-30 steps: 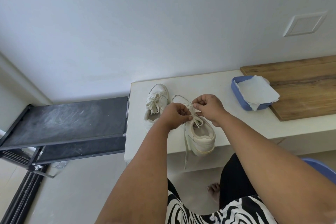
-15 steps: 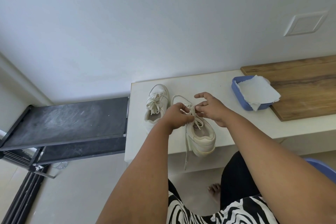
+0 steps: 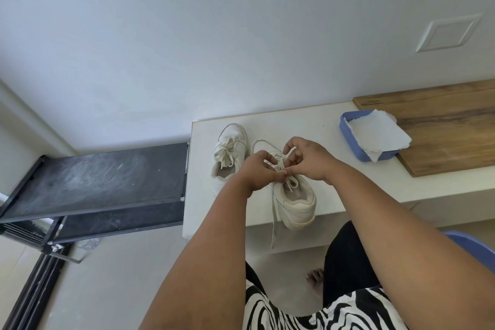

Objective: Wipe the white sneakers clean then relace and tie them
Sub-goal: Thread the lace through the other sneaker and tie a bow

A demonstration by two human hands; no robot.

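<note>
Two white sneakers stand side by side on a white bench point(image 3: 308, 126), toes toward the wall. The left sneaker point(image 3: 227, 154) has its lace tied in a bow. The right sneaker point(image 3: 296, 202) sits with its heel at the bench's front edge. My left hand point(image 3: 257, 173) and my right hand point(image 3: 309, 159) meet over its tongue, both pinching its lace point(image 3: 280, 166). One loose lace end point(image 3: 274, 222) hangs down over the bench front. My hands hide the eyelets.
A blue tray point(image 3: 348, 134) holding a white paper towel point(image 3: 375, 134) rests at the right, partly on a wooden board point(image 3: 442, 126). A black shoe rack point(image 3: 93, 182) stands left of the bench. My knees, a bare foot and a blue seat edge lie below.
My right hand has opened its upper fingers and shifted slightly up over the lace; my left hand stays pinched on it. The sneakers have not moved.
</note>
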